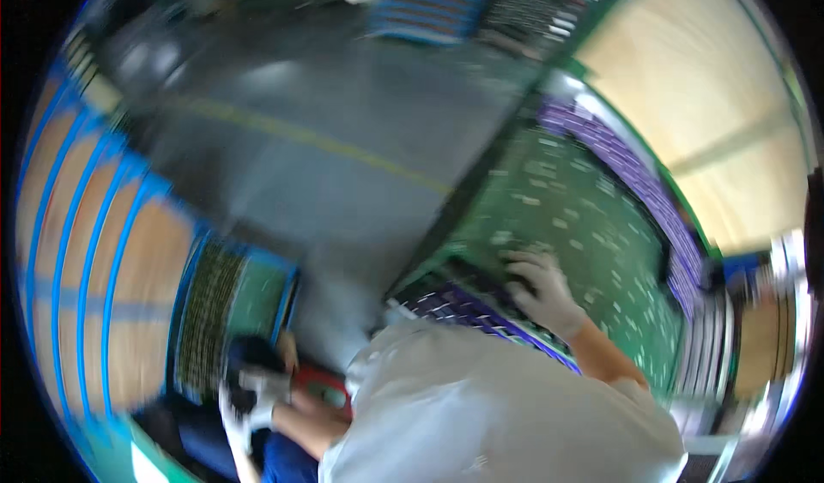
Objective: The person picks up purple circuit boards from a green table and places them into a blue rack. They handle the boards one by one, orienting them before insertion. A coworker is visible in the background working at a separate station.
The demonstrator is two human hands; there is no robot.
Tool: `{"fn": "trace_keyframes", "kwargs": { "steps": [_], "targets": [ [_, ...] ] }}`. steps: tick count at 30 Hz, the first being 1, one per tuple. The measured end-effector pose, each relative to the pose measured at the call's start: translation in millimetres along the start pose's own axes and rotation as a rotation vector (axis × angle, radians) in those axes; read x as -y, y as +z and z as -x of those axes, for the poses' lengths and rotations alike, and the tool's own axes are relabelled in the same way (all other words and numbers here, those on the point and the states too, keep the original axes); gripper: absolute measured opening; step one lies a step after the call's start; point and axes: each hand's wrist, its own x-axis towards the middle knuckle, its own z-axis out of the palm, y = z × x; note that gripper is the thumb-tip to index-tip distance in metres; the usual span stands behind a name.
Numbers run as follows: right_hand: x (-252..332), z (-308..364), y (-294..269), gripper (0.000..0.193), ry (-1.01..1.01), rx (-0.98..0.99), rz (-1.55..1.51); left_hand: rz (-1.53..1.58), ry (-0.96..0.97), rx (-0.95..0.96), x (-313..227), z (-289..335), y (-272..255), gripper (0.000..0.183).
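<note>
My right hand, in a pale glove, is spread at the near left part of a green surface scattered with small white marks. Its fingers are apart, and I see nothing held in it. Low on the left is my left hand, also gloved and smeared by motion. A dark object is beside its fingers; whether they grip it I cannot tell. Close to that forearm lies a red thing with a hole-like opening. Another gloved hand and dark blue clothing appear there, apparently a co-worker's.
Purple strips line the green surface's far right edge; more purple shows along its near edge. Blue-framed tan panels stand left, beside a blue-edged crate with rows of thin pieces. A blue rack stands beyond the grey floor.
</note>
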Motion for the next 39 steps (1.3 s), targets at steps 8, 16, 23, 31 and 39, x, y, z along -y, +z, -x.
{"fn": "trace_keyframes", "kwargs": {
  "steps": [8,16,23,31,39],
  "targets": [
    [-42,44,0,0.031,-0.052,-0.311,-0.023,0.017,0.082,-0.354,-71,-82,-167,0.013],
    [-83,155,-45,0.028,0.266,-0.689,0.095,-0.356,0.200,-0.978,-116,-103,-333,0.025],
    [-140,276,-80,0.035,0.588,-0.873,0.380,-2.781,-1.925,-1.011,-202,-11,-513,0.068],
    [-261,381,-128,0.044,1.026,-0.825,0.393,-1.805,-3.014,-0.609,-246,164,-668,0.046],
    [-340,342,-164,0.068,1.175,-0.781,0.294,-1.735,-3.330,-0.170,-301,377,-744,0.070]
  ]
}}
